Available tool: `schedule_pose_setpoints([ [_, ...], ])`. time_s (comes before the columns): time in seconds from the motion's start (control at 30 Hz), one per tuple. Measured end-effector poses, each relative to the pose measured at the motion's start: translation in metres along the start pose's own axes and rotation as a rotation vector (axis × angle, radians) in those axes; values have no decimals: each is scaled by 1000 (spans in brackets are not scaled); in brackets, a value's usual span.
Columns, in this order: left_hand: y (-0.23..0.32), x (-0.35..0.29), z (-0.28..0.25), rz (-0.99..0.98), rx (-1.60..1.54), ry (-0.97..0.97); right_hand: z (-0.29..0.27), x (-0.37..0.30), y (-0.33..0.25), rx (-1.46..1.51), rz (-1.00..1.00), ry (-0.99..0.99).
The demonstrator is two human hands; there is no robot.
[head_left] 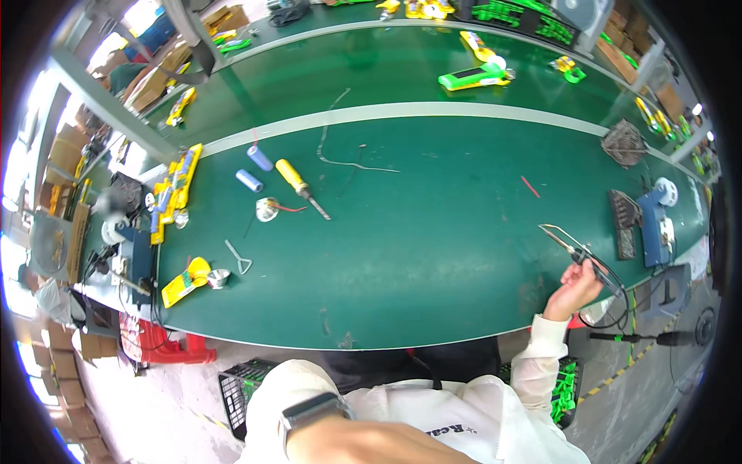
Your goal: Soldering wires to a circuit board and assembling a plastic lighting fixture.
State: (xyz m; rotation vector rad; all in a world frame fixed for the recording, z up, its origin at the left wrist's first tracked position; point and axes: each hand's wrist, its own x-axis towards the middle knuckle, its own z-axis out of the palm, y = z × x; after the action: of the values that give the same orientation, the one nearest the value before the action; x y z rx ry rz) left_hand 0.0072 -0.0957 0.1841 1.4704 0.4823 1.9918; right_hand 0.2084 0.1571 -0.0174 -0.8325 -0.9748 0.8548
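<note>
At the table's right side, my right hand is closed round a soldering iron. The iron's thin metal tip points up and left above the green tabletop, with a curved wire beside it. A black cord trails from the iron's handle. My left hand is very close to the camera at the lower edge, below a dark wristwatch; its fingers are out of the picture. To the left on the table lie a yellow-handled screwdriver, two blue cylindrical battery cells and a small round silver part with a red wire.
A blue soldering station and a dark holder stand at the right. Yellow casings with cells lie at the left; a yellow flashlight lies nearer. A green flashlight rests on the far surface. A grey wire crosses the table.
</note>
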Motion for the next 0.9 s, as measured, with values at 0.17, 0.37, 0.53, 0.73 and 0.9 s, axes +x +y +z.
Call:
schedule_pose_setpoints([
  [0.17,22,-32,-85,-91,739,-195,-5,3,3,-42,12,-4],
  [0.37,40,-69,-293,-637,2078,416,2,2,0,-51,13,-21],
  [0.53,69,-115,-460,-719,2460,424,7,0,-2,-89,-19,5],
  [0.73,73,-104,-490,-805,2578,403,5,-1,-3,-85,-7,8],
  [0.9,78,-98,-492,-1022,2509,556,5,0,-3,-79,-14,-32],
])
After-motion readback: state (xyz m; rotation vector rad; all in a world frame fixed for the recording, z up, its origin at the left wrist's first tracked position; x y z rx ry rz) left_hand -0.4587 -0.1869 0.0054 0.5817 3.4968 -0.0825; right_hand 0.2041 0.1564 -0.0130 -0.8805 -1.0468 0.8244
